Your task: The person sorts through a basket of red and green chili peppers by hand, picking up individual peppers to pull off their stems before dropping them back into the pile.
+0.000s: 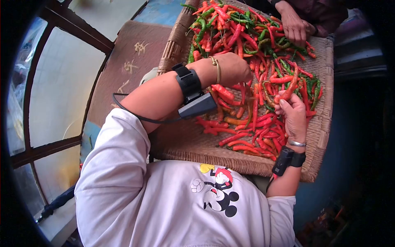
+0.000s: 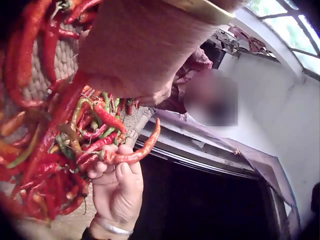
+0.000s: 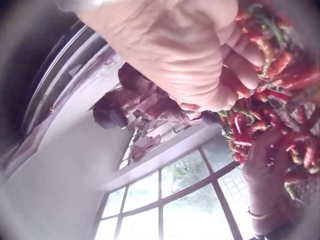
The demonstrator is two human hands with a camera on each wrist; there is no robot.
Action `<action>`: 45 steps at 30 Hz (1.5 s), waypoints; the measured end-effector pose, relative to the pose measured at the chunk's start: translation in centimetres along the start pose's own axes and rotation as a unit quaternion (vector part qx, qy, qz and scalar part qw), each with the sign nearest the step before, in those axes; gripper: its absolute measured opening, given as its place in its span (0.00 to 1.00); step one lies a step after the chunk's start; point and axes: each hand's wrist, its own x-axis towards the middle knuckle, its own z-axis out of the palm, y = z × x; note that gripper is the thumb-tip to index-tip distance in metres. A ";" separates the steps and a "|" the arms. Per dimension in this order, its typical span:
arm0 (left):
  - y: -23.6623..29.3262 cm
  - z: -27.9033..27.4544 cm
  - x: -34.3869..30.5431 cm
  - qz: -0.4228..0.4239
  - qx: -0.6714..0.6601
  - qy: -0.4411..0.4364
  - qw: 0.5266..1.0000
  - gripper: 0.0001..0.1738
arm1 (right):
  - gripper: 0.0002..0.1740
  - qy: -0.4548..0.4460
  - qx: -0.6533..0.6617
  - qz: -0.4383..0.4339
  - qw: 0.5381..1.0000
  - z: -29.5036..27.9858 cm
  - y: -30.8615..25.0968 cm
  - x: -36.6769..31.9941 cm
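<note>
My right hand point(image 1: 294, 115) pinches a curved red chili pepper point(image 2: 137, 154) between thumb and fingers, above the right part of the heap. In the right wrist view its palm fills the top, with part of the pepper showing under the curled fingers. My left hand point(image 1: 232, 68) is over the middle of the woven tray point(image 1: 181, 158), back of the hand up and fingers curled. A long blurred red chili pepper point(image 2: 59, 122) hangs from its fingers, which are mostly hidden. Red and green chili peppers point(image 1: 230, 31) heap at the far side; mostly red ones point(image 1: 263, 140) lie nearer me.
Another person's hands point(image 1: 294, 29) rest at the tray's far right corner, over the peppers. A brown mat point(image 1: 125, 70) with lettering lies left of the tray. Framed window panes point(image 1: 66, 82) stand further left. The tray's raised woven rim point(image 1: 168, 47) runs along its left side.
</note>
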 end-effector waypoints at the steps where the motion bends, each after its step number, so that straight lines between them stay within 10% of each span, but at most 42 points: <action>1: 0.2 -0.1 0.0 0.016 -0.009 0.025 1.000 0.04 | 0.12 0.001 -0.002 0.006 1.000 0.1 0.0 0.0; 19: 1.6 0.2 0.6 -0.052 -0.415 0.038 0.907 0.07 | 0.06 0.021 -0.044 -0.013 0.999 -0.2 0.0 0.5; 28: 2.3 1.5 1.2 -0.102 -0.500 0.038 0.859 0.06 | 0.25 0.308 0.038 -0.163 0.937 -1.9 0.1 1.4; 33: 3.0 1.5 1.2 -0.193 -0.644 -0.015 0.740 0.05 | 0.11 0.114 -0.044 -0.090 0.988 0.8 0.0 0.6; 42: 3.7 1.9 0.9 -0.090 -0.636 -0.007 0.767 0.10 | 0.12 0.005 0.044 -0.011 0.999 4.0 1.1 0.4; 45: 2.9 2.8 1.2 -0.045 -0.432 0.064 0.899 0.11 | 0.09 0.056 0.049 -0.025 0.997 2.2 0.4 0.6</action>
